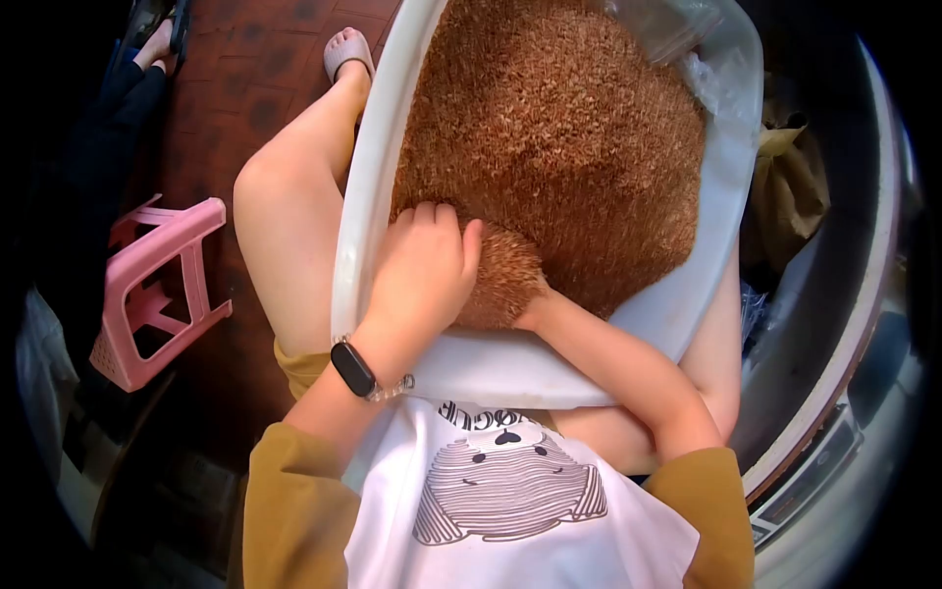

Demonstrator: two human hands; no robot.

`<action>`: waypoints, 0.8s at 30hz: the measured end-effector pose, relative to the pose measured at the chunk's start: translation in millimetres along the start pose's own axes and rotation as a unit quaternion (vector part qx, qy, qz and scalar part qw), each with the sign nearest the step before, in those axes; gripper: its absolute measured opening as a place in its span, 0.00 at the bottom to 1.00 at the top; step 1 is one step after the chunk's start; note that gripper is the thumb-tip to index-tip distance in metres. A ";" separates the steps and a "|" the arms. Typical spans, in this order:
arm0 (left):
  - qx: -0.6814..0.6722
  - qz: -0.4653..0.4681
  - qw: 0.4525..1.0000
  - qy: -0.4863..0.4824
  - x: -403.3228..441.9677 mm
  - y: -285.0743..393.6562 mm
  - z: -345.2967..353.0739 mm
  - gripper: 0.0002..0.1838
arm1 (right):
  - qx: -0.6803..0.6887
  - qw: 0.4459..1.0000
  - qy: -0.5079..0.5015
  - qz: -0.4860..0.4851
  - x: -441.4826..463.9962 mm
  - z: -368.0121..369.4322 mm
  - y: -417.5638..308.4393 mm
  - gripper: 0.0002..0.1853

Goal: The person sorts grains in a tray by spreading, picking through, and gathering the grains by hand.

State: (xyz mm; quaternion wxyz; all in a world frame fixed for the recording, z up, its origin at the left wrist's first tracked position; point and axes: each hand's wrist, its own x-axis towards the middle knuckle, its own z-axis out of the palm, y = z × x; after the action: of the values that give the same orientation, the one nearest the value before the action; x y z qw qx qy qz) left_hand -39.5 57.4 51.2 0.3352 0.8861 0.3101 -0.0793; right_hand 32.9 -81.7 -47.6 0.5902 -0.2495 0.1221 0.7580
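A white plastic tub (461,368) rests across my lap, with a large heap of reddish-brown grain-like bits (569,128) in it. My left hand (422,257) lies back up at the tub's near left side, on the bits. Its fingers point away from me, and its thumb stands apart from them. The arm on the right reaches over the near rim. Of my right hand (533,302) only the part by the wrist shows; the fingers are buried under a mound of bits beside my left hand.
Clear plastic bags (702,79) lie inside the tub at the far right. A pink plastic stool (162,285) stands to the left on the red tiled floor (235,98). Another person's foot (157,44) is at the upper left. A brown bag (790,187) sits right of the tub.
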 end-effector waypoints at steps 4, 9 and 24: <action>-0.137 0.013 0.990 0.017 3.5 5.6 -14.6 0.21 | 0.212 0.973 0.072 -0.065 -29.2 49.6 -41.4 0.24; -0.204 0.070 0.971 0.104 5.0 1.0 -15.5 0.25 | 0.059 0.972 0.088 -0.210 -45.9 99.0 -100.8 0.20; -0.044 0.068 0.997 -0.008 -0.7 4.6 -13.7 0.30 | -0.116 0.883 0.279 -0.359 -75.9 114.7 -146.3 0.18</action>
State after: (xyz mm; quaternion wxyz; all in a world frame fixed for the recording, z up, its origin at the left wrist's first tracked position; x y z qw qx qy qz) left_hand -38.2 63.1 64.3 0.3811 0.8890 0.2490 -0.0499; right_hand 159.4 -50.0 105.1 0.7304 -0.5441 0.0954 0.4018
